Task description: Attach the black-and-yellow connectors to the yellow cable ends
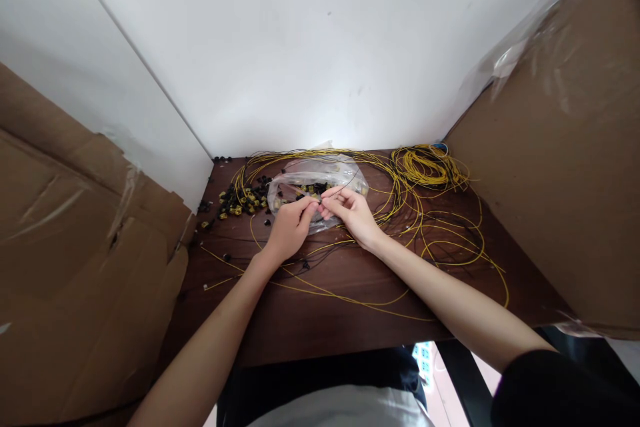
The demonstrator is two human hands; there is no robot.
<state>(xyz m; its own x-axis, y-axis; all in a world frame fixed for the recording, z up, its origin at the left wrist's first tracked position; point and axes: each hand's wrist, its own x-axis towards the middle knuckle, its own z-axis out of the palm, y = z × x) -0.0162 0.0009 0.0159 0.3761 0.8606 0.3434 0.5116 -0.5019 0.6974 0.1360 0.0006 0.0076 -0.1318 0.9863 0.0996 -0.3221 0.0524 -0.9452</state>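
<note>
My left hand and my right hand meet fingertip to fingertip over the front of a clear plastic bag. Both are closed in a pinch. A thin dark wire appears to run up from the fingers of my right hand. Whatever is pinched in my left fingertips is too small to make out. Inside the open bag lie small black and yellow parts. More of these black and yellow pieces are heaped on the brown table left of the bag.
Long yellow and black wires loop behind and right of the bag, with a coiled bundle at the back right. Loose wires cross the table in front. Cardboard stands left and right; a white wall closes the back.
</note>
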